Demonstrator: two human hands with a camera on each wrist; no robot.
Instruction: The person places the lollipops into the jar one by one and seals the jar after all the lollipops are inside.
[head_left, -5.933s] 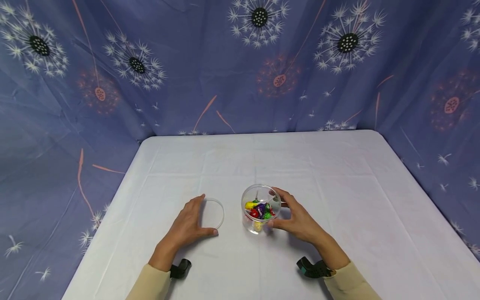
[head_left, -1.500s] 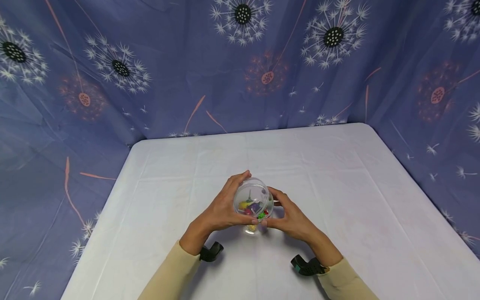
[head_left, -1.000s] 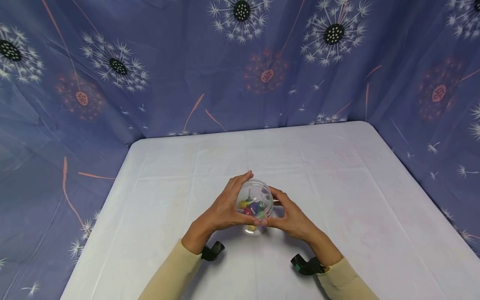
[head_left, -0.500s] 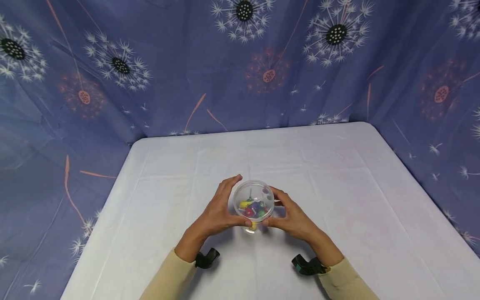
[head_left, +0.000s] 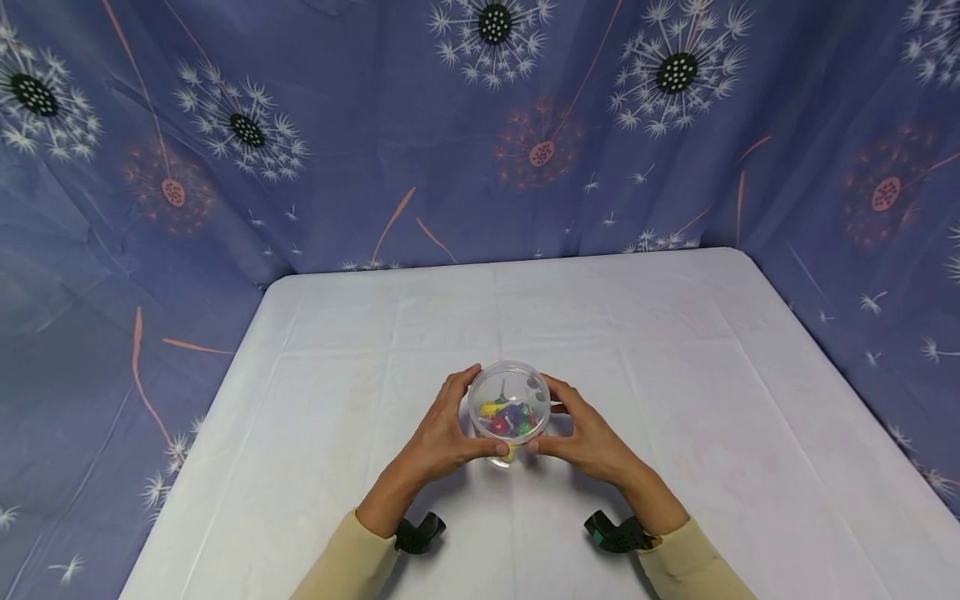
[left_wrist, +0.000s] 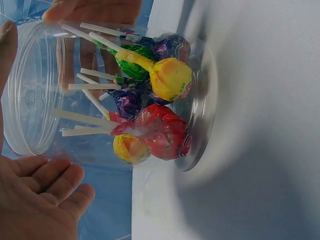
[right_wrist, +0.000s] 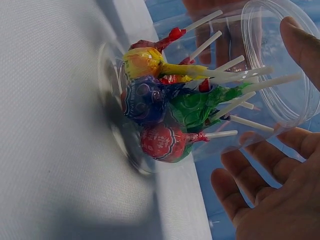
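Observation:
A clear plastic jar [left_wrist: 200, 145] stands upright on the white cloth, holding several lollipops [right_wrist: 147, 102] in red, yellow, purple and green wrappers, mostly sticks up. Its clear round lid [head_left: 508, 379] sits level over the mouth. My left hand [head_left: 438, 429] curves around the left side of the lid, thumb at the near edge and fingers at the far side. From the right, my right hand [head_left: 588, 433] holds the jar near its top, thumb in front and fingers behind. The two thumb tips are close together at the near side.
A white cloth covers the table [head_left: 360, 333]. Blue curtains [head_left: 360, 125] with dandelion prints hang behind it and along both sides. A dark camera mount [head_left: 420, 533] is strapped at the left wrist, and another mount [head_left: 617, 532] at the right.
The lid, earlier lying on the table under my left hand, is now on the jar. Half a second ago my left fingers stood wider; they have come in around it. My right hand stays put.

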